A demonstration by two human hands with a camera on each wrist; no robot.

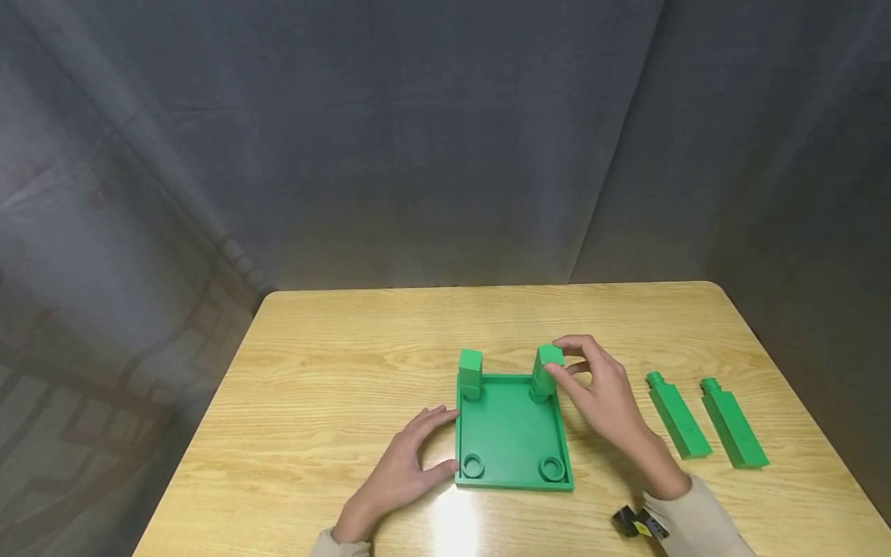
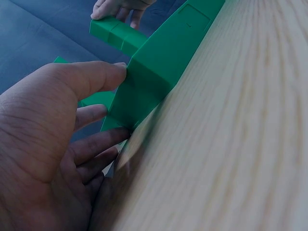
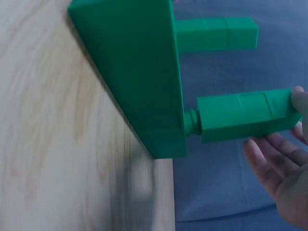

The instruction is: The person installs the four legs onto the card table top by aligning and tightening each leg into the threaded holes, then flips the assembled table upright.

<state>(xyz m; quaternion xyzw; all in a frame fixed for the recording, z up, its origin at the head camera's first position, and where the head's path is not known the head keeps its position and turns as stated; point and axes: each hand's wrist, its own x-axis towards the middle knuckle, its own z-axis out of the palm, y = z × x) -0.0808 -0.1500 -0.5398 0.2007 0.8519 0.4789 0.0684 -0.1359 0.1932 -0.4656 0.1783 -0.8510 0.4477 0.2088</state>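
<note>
A square green tabletop (image 1: 511, 433) lies underside up, with a raised rim and round sockets at its near corners. At its far left corner stands a green leg (image 1: 469, 375). Another green leg (image 3: 240, 113) is upright at the far right corner, pinched near its top between the thumb and fingers of my right hand (image 1: 609, 394). In the right wrist view some of this leg's threaded neck shows between leg and tabletop. My left hand (image 1: 404, 468), fingers extended, touches the tabletop's left side with thumb and fingertips.
Two loose green legs with threaded ends, a nearer one (image 1: 678, 422) and one farther right (image 1: 734, 425), lie on the wooden table (image 1: 334, 363) to the right. A grey curtain (image 1: 418, 155) hangs behind the table. A black and yellow device (image 1: 636, 524) sits at my right wrist.
</note>
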